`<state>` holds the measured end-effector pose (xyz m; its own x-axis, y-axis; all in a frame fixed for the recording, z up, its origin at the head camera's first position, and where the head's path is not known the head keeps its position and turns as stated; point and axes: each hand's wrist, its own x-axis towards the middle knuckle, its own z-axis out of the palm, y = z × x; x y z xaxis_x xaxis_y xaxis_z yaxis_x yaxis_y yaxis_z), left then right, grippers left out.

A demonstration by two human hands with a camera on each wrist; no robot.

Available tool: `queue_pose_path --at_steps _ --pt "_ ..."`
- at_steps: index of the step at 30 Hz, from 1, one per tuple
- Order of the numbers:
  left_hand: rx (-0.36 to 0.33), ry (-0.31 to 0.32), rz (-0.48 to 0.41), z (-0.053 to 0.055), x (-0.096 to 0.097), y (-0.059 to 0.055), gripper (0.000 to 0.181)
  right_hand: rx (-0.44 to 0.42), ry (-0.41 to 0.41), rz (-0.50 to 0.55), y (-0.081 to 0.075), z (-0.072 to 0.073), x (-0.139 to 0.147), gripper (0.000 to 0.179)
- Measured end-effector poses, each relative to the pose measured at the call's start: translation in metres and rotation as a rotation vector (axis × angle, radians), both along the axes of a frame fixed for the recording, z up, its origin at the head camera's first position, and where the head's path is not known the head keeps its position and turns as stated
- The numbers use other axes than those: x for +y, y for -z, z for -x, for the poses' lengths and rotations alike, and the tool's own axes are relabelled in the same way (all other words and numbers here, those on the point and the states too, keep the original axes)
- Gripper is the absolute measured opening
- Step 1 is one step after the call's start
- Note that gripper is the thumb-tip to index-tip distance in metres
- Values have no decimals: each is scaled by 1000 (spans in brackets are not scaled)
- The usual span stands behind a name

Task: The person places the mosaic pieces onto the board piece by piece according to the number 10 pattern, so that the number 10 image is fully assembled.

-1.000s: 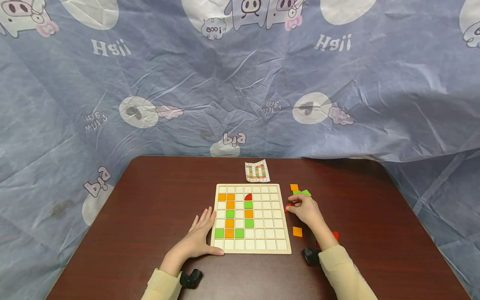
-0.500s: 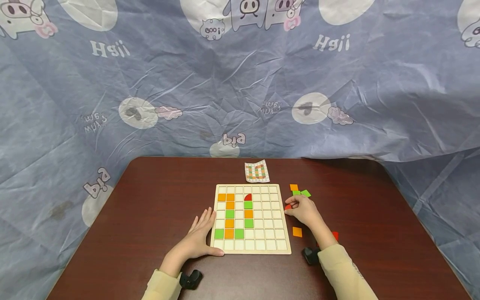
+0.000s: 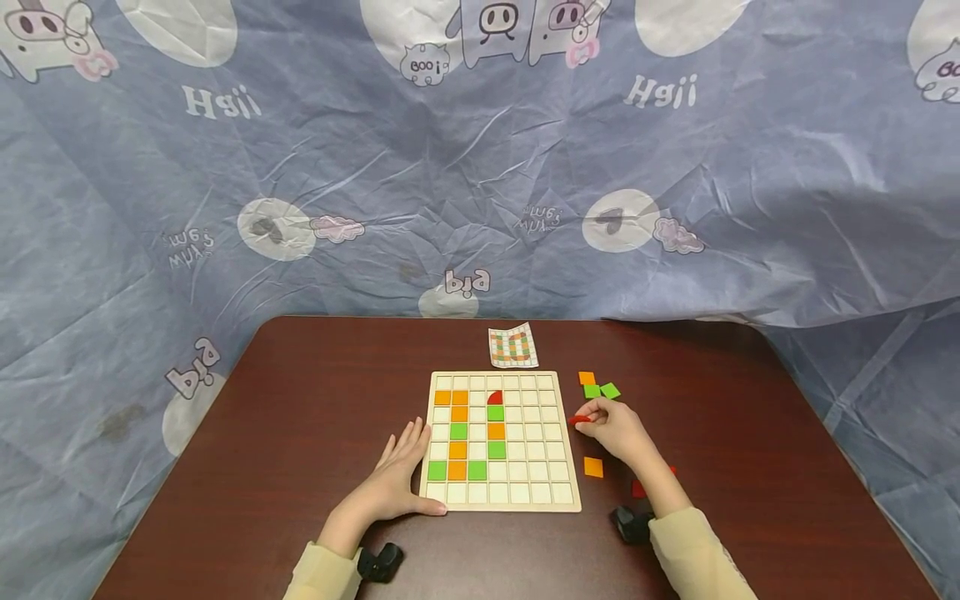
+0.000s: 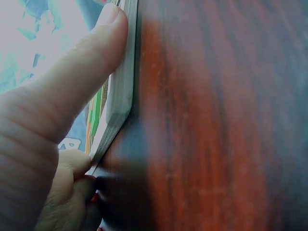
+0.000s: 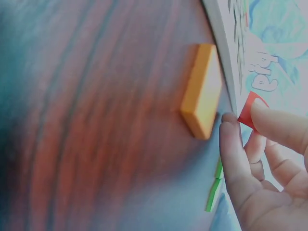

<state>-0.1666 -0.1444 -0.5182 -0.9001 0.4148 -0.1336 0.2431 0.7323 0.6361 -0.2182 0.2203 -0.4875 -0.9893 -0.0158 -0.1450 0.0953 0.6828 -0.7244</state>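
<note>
A wooden grid board lies mid-table, with orange and green square tiles and one red quarter-round tile set in its cells. Along its left edge rests my left hand, fingers spread and straight; in the left wrist view the thumb lies on the board's border. Just off the board's right edge, my right hand pinches a red tile between thumb and fingers, seen nearly edge-on in the head view. Fingers partly cover that tile, so its full outline is hidden.
Beyond the right hand lie an orange tile and two green tiles. Nearer is another orange tile; red tiles show partly under the right forearm. A printed pattern card lies behind the board.
My right hand has raised the red tile from the table and tilted it edge-on. The left hand keeps its place on the board.
</note>
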Motion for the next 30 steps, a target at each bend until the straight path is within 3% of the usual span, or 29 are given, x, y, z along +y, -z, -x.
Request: queue_pose_path --at_steps 8,20,30 --pt "-8 -1 3 0 0 -1 125 1 -9 130 -14 -8 -15 16" --pt "-10 -1 9 3 0 1 125 54 -144 266 -16 -26 -68 16" --pt "-1 -5 5 2 0 2 125 27 -242 206 -6 -39 -94 10"
